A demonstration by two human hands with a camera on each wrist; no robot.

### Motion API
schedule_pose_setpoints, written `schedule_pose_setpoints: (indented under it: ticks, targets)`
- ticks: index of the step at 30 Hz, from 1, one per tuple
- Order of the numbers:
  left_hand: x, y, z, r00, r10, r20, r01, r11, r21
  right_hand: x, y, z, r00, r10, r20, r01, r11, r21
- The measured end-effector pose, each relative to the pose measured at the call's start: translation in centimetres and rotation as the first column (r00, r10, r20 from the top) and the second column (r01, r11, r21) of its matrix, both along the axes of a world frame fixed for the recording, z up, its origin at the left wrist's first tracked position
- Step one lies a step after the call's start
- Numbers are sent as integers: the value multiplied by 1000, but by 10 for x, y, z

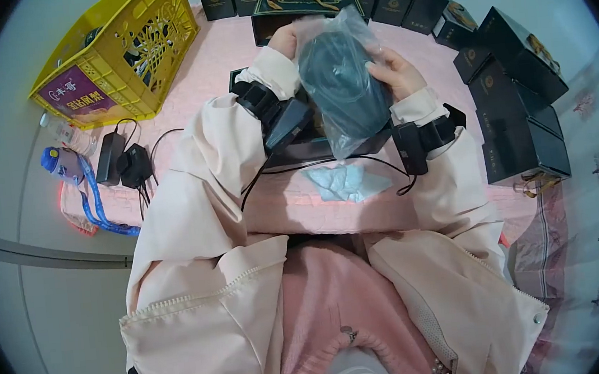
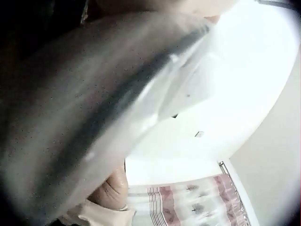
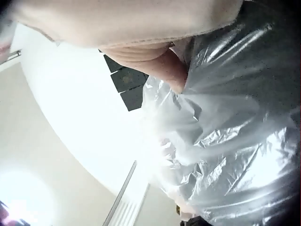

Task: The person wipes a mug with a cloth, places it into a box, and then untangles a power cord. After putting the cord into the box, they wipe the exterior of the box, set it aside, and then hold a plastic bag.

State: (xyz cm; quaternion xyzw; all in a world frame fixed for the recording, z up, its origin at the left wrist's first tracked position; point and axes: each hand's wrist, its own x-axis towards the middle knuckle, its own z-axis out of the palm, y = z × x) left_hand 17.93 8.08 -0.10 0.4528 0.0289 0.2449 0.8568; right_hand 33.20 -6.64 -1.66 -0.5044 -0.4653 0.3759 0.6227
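Observation:
A dark green, rounded object (image 1: 343, 74) in a clear plastic bag (image 1: 341, 143) is held up between both hands, above a dark box (image 1: 296, 153) on the table. My left hand (image 1: 285, 42) grips the bag's upper left side, its fingers mostly hidden behind the plastic. On the opposite side, my right hand (image 1: 400, 73) pinches the bag's edge, thumb in front. The wrinkled plastic (image 3: 225, 141) fills much of the right wrist view, with the right thumb (image 3: 169, 70) pressed against it. In the left wrist view the bagged object (image 2: 70, 108) is blurred and close.
A yellow crate (image 1: 158, 63) stands at the back left, near a blue-capped bottle (image 1: 63, 165) and black adapters (image 1: 134, 165). Dark green boxes (image 1: 516, 115) line the back and right. A crumpled pale blue sheet (image 1: 348, 181) lies in front, beside a black cable (image 1: 404, 189).

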Motion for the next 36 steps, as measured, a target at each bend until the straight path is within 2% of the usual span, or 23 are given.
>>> schedule_pose_setpoints:
  ticks: [2,3,5,6,8,10,11,13,14,16,18,19,21,23,26,27,29,30,32,35,36]
  targets:
    - [0,0,1,1000,14,10,-16,976,216,-1,1,-1,1000,-2,31,2,1000,7]
    - [2,0,2,1000,10,9,-12,976,216,-1,1,-3,998,-2,63,2,1000,9]
    - [1,-3,8,984,14,-177,8,992,122,-1,3,-9,996,-5,93,4,1000,10]
    - [0,-4,10,964,11,-267,10,997,75,0,5,-14,998,-49,41,49,999,0]
    - [12,15,-3,976,-31,-214,60,989,132,1,10,-19,989,-136,-60,134,991,-28]
    - [22,29,-11,986,-123,-113,148,957,250,0,11,-18,987,-156,-46,152,986,-70]
    - [22,30,-12,986,-123,-114,149,957,249,-1,11,-16,984,-175,-30,171,979,-111]
    - [13,15,1,998,8,-65,7,973,230,-6,11,-13,981,-191,-14,187,970,-155]
    - [11,11,7,996,75,-40,-65,974,218,-9,11,-10,993,-69,-91,51,980,-192]
    - [11,10,12,997,73,-4,-69,960,272,-15,11,-5,953,164,-253,-225,946,-232]
    - [12,8,16,996,58,65,-78,922,379,-16,13,-3,947,186,-262,-241,951,-196]
    - [10,8,19,996,58,63,-78,922,380,-15,15,-2,940,207,-270,-256,954,-158]
    - [5,12,24,997,-45,68,21,948,318,-13,18,-1,932,230,-281,-271,955,-118]
    - [-2,17,28,993,-97,72,73,955,287,-7,19,-1,961,158,-226,-180,980,-83]
    - [-12,23,32,952,-64,-299,171,923,345,-1,19,-1,974,86,-211,-94,995,-31]
    - [-8,20,30,951,-62,-301,171,921,350,2,18,-3,974,58,-220,-58,998,6]
    - [-3,16,25,902,-38,-429,229,886,403,0,17,-4,972,29,-234,-20,999,37]
    - [-2,16,22,872,-23,-489,261,867,424,-8,14,0,985,38,-169,-33,999,31]
    - [1,20,19,862,10,-508,265,844,467,-19,10,6,998,58,-31,-57,998,20]
    - [8,21,20,838,75,-540,282,788,548,-16,14,3,998,59,-32,-59,998,-5]
    - [7,17,19,875,71,-479,237,801,551,-16,15,2,998,61,-35,-62,998,-20]
